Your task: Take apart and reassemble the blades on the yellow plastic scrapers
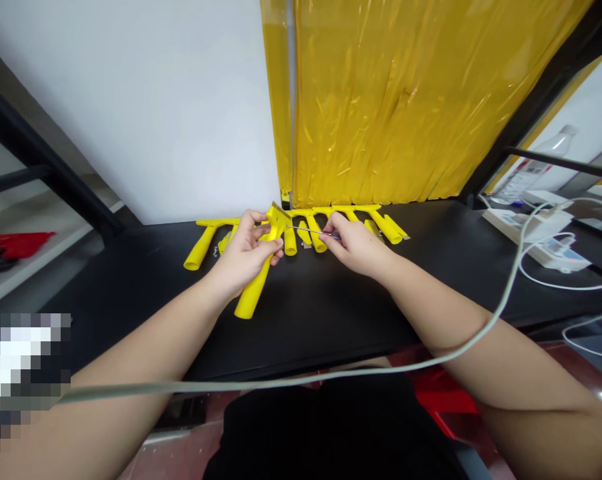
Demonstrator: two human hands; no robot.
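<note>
My left hand (253, 250) is closed round a yellow scraper (253, 293), its hollow handle slanting down toward me and its blade end up. In my right hand (353, 243) is a screwdriver (305, 230), held level, its thin metal shaft pointing left. The shaft's tip meets the scraper's head near the blade; the exact contact point is too small to make out. Behind my hands, several more yellow scrapers (199, 248) lie along the back of the black table (311, 320). Small screws (215, 252) lie left of my left hand.
A white panel (155, 100) and a yellow plastic sheet (405, 100) rise behind the table. White power strips (535, 237) and a clear bottle (535, 167) stand at the right. A pale cable (331, 377) crosses in front of my arms. Black frame posts (61, 167) flank the table.
</note>
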